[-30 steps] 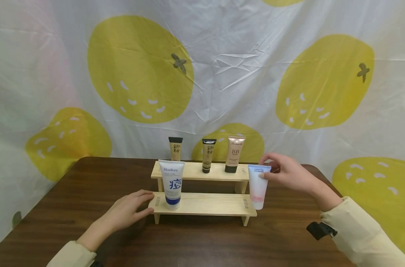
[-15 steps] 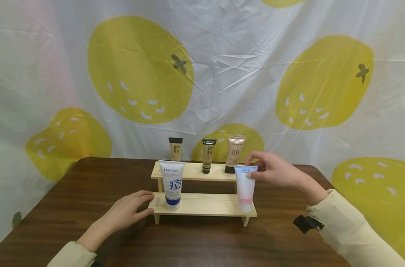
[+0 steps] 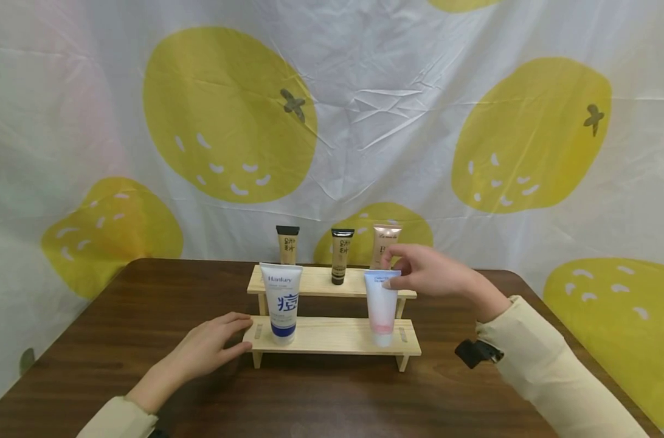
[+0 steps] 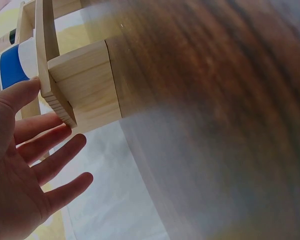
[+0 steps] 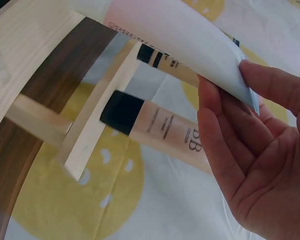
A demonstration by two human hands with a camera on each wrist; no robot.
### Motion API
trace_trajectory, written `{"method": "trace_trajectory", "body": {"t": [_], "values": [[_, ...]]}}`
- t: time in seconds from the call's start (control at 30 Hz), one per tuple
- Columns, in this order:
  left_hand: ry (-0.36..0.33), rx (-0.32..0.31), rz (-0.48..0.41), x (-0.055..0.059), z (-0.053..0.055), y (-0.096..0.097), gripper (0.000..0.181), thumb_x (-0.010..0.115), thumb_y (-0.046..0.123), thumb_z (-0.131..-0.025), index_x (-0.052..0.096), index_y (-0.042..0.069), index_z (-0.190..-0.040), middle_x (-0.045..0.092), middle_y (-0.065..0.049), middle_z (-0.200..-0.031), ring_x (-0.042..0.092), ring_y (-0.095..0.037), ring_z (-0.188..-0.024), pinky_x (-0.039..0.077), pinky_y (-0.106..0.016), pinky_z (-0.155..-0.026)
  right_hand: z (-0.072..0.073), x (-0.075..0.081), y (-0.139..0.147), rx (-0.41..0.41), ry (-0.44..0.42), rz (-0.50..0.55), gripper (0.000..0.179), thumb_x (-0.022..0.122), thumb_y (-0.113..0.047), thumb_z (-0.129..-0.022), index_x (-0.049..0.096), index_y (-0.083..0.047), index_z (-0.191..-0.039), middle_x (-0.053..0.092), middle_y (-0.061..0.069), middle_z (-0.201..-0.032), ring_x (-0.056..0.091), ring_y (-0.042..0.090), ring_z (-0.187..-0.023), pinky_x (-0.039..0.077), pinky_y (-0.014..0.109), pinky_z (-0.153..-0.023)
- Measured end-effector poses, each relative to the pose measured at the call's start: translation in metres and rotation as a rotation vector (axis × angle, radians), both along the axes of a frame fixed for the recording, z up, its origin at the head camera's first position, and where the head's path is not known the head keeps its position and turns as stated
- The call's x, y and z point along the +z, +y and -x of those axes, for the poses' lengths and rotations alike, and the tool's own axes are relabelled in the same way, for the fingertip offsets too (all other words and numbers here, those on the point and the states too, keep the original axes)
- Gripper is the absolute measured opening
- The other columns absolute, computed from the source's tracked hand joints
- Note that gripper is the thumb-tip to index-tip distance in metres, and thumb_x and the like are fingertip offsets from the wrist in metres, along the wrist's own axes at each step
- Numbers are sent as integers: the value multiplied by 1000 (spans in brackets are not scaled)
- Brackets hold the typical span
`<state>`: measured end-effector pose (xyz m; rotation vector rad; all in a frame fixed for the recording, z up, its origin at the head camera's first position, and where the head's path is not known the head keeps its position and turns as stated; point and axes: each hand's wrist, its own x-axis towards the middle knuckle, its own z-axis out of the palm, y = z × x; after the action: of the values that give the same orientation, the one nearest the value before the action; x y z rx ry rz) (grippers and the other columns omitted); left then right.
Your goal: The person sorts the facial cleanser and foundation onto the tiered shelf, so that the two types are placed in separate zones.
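My right hand (image 3: 433, 271) pinches the flat top end of a pale blue, white and pink squeeze tube (image 3: 382, 310). This tube is upright, cap down, at the right part of the lower tier of a two-tier wooden display stand (image 3: 332, 333); whether the cap touches the wood I cannot tell. In the right wrist view, thumb and fingers grip the tube's flat end (image 5: 225, 70). My left hand (image 3: 203, 347) touches the stand's left end with extended fingers, as the left wrist view confirms (image 4: 20, 165). A white and blue Hankey tube (image 3: 283, 301) stands near it on the lower tier.
On the upper tier stand a gold tube with a black end (image 3: 288, 243), a similar gold and black tube (image 3: 340, 255) and a pinkish BB cream tube (image 3: 385, 237), partly covered by my right hand. A brown wooden table (image 3: 310, 401) carries the stand. Behind hangs a lemon-print cloth (image 3: 387, 134).
My right hand has moved the pale tube leftward, from beside the stand's right end to over the lower tier. The left hand and the other tubes stay where they were.
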<state>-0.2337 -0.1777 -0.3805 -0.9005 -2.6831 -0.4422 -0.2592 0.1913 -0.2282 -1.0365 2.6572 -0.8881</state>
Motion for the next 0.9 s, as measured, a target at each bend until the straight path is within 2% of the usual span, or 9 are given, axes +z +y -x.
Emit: {"method": "trace_trajectory", "body": {"t": [0.23,0.47,0.73,0.9], "values": [[9,-6,-2,-1,0,0,44,56,38,-85,60,1,-110,56,-9,-110,55,-24,-97,44,-41,-78,4,1,-11,16,-14,12,17,64,-13,-82,50,-8,-92,58,3,-79,55,20,-66,42,32,-59],[4,-2,-6,-1,0,0,44,56,38,-85,60,2,-110,56,-8,-111,55,-24,-98,44,-41,-78,12,-3,-20,79,-54,29,17,64,-8,-81,52,-3,-92,58,7,-82,56,17,-72,46,33,-65],[5,-6,-6,-1,0,0,45,55,38,-86,60,2,-110,56,-8,-110,55,-24,-97,44,-40,-78,15,-6,-30,94,-63,75,16,62,-5,-81,51,-2,-92,62,6,-80,59,20,-72,47,32,-65],[2,-8,-8,-1,0,0,44,56,38,-85,60,2,-110,56,-9,-110,55,-24,-97,44,-41,-78,16,-9,-36,99,-100,103,16,61,-2,-82,50,-1,-93,63,9,-84,60,17,-76,47,32,-66]]}}
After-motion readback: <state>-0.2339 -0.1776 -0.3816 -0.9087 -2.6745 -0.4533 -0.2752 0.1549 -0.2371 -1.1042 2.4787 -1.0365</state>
